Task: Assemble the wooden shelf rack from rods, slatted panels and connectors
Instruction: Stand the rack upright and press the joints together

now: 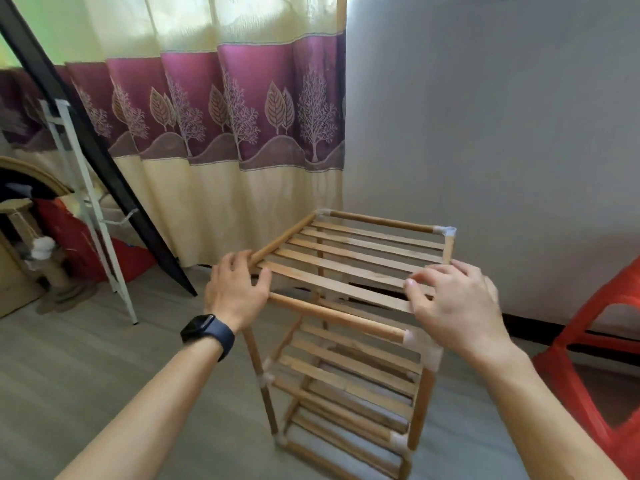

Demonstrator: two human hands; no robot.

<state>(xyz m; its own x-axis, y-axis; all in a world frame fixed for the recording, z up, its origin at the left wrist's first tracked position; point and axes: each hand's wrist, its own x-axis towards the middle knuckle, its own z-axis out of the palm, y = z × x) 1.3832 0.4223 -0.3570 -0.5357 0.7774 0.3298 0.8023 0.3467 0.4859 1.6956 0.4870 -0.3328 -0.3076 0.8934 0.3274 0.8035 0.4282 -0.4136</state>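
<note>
A wooden shelf rack [349, 327] stands upright on the floor with three slatted tiers joined by rods and white connectors. Its top slatted panel [353, 258] lies inside the top frame of rods. My left hand [235, 289] covers the near-left top corner, fingers wrapped over the left rod's end and thumb against the nearest slat. My right hand [453, 303] rests on the near-right part of the top panel, fingertips pressing the nearest slats. A white connector [427, 351] shows below my right hand at the near-right corner. The near-left corner connector is hidden under my left hand.
A patterned curtain [221, 133] hangs behind the rack, beside a white wall [502, 116]. A red plastic stool [595, 358] stands at the right. A white metal frame [93, 216], a black slanted beam [90, 140] and clutter sit at the left. Grey floor [104, 358] lies in front.
</note>
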